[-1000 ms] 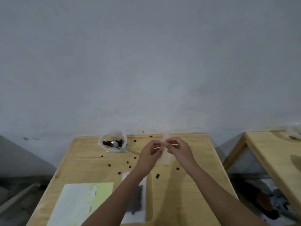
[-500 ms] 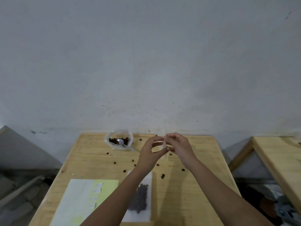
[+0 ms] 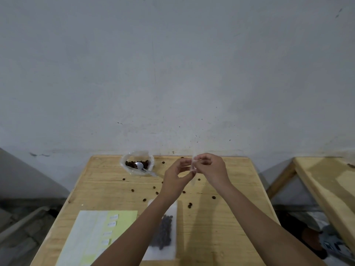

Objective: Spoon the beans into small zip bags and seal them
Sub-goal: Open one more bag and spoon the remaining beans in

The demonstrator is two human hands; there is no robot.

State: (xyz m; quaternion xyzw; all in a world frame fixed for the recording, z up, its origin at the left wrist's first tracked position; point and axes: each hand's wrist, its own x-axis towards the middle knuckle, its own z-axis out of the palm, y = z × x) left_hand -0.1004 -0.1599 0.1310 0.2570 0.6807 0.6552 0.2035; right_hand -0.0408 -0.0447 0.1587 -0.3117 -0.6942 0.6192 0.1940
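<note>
A small clear zip bag (image 3: 193, 169) hangs edge-on above the far half of the wooden table (image 3: 230, 217). My left hand (image 3: 177, 176) and my right hand (image 3: 210, 168) both pinch its top edge between thumb and fingers. A clear plastic tub of dark beans (image 3: 137, 165) stands at the table's far left with a metal spoon (image 3: 142, 167) lying in it. A filled zip bag of beans (image 3: 165, 231) lies flat near the front, partly under my left forearm.
Several loose beans (image 3: 190, 205) lie scattered across the table's middle. A yellow-green sheet with small white labels (image 3: 99, 235) lies at the front left. A grey wall stands right behind the table. A second wooden table (image 3: 330, 192) is at the right.
The camera has tilted a little, so the table sits lower in the view. Both hands still pinch the bag's top; my left thumb and fingers have spread slightly.
</note>
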